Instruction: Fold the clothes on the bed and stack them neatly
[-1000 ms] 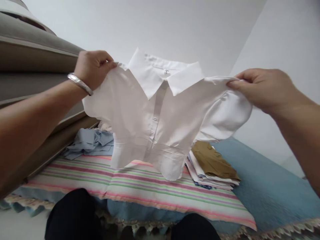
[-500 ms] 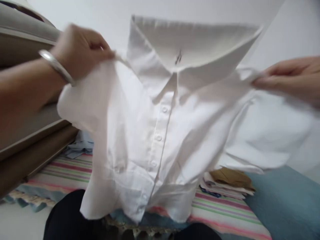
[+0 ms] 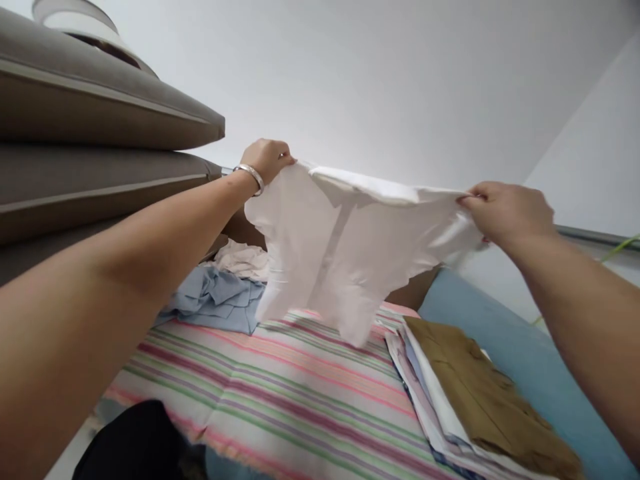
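A white shirt point(image 3: 325, 247) hangs spread between my two hands, its lower edge just over the striped cloth. My left hand point(image 3: 267, 160), with a silver bangle at the wrist, pinches the shirt at one shoulder. At the opposite shoulder my right hand point(image 3: 507, 210) grips the fabric between thumb and fingers. The collar lies folded along the top edge, and the button strip runs down the middle of the side facing me.
Crumpled blue clothes point(image 3: 217, 297) and pale pink clothes point(image 3: 243, 260) lie at the left on the striped cloth point(image 3: 280, 387). Folded clothes with a brown garment point(image 3: 490, 393) on top are stacked at the right. Grey cushions point(image 3: 100, 100) rise at the upper left.
Both hands have moved away from me with the shirt, which is now farther off and lower. The view takes in more of the striped cloth and the folded stack.
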Tool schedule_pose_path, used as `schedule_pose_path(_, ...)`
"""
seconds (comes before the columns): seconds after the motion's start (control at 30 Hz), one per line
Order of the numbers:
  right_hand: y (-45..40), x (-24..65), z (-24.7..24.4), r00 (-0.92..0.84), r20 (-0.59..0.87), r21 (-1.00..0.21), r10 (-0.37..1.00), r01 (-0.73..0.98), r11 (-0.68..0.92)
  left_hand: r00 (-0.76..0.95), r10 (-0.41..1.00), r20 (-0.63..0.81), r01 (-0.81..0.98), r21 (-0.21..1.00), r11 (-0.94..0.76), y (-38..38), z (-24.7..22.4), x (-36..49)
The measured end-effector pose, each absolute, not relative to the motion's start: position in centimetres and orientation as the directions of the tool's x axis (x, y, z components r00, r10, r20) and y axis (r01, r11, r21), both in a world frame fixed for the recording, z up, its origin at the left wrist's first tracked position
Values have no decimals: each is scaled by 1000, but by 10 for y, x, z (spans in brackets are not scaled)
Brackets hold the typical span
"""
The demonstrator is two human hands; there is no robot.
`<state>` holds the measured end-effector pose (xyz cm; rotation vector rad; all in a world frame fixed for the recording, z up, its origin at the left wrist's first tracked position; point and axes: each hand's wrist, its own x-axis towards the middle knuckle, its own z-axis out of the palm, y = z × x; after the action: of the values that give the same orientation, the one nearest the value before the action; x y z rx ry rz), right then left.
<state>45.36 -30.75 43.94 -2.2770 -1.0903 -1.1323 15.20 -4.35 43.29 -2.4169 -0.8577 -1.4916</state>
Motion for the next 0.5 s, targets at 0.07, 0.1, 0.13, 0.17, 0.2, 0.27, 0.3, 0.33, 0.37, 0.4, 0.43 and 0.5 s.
schedule_pose_path(0.07, -322, 444, 439, 401, 827, -58, 393, 757, -651, 307, 303, 902, 514, 111, -850, -54, 434, 140)
schedule_pose_path(0.1, -330, 439, 431, 421, 825, -79, 378, 748, -659, 307, 270, 912, 499, 88, -862, -58, 426, 134)
schedule_pose_path(0.13, -338, 434, 418, 409, 822, -67, 397, 761, -645, 320, 242, 916, 484, 62, -873, -61, 413, 128)
schedule_pose_path(0.17, -345, 431, 399, 397, 812, -56, 429, 784, -619, 342, 222, 913, 471, 37, -881, -63, 394, 121)
schedule_pose_path(0.2, -353, 428, 377, 392, 794, -57, 466, 810, -584, 379, 208, 902, 456, 14, -890, -65, 371, 114)
schedule_pose_path(0.27, -367, 424, 320, 342, 757, -82, 557, 895, -438, 507, 195, 839, 383, -16, -924, -69, 315, 100)
schedule_pose_path(0.3, -373, 423, 288, 322, 716, -96, 620, 925, -369, 588, 201, 783, 359, -30, -933, -72, 284, 92)
schedule_pose_path(0.33, -379, 421, 253, 330, 669, -133, 666, 935, -329, 645, 215, 733, 360, -44, -932, -76, 251, 85)
schedule_pose_path(0.37, -384, 420, 217, 352, 624, -172, 698, 933, -317, 707, 233, 668, 361, -56, -931, -82, 218, 78)
schedule_pose_path(0.4, -388, 418, 180, 376, 586, -206, 718, 926, -317, 770, 238, 592, 341, -65, -938, -89, 186, 72)
schedule_pose_path(0.43, -393, 415, 142, 404, 535, -233, 742, 915, -329, 814, 255, 522, 327, -49, -944, -97, 154, 67)
schedule_pose_path(0.5, -402, 409, 71, 469, 439, -286, 767, 882, -375, 823, 341, 453, 368, 31, -929, -115, 94, 58)
